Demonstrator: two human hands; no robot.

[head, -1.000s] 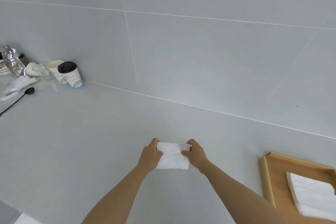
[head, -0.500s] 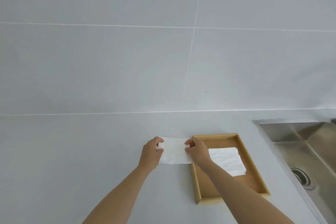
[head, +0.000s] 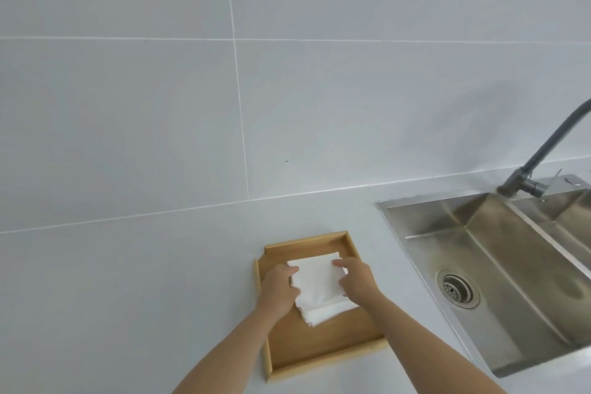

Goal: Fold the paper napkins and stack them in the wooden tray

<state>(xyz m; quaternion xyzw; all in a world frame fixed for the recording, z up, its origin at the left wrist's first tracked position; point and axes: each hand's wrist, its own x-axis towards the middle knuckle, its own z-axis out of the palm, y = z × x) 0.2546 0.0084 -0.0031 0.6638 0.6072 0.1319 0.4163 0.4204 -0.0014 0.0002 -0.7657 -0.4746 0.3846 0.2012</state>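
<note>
- White napkin [head: 316,278], one, folded, sits on top of the stack [head: 323,312] inside the tray [head: 319,349]; I hold it at both side edges.
- My left hand [head: 277,289] pinches its left edge, thumb on top, fingers curled under.
- My right hand [head: 356,281] grips its right edge, fingers [head: 343,263] laid over the top corner.
- Under it the stack shows several layered edges at the near side; I cannot count the sheets.
- One wooden tray, rimmed, lies on the counter [head: 128,313], its long side running away from me; its near half is bare wood.
- One steel sink [head: 511,281] sits to the right of the tray, apart from it, with one drain [head: 458,288] in the basin.
- One dark faucet [head: 540,153] rises behind the sink.
- Grey tiled wall [head: 287,89] backs the counter.
</note>
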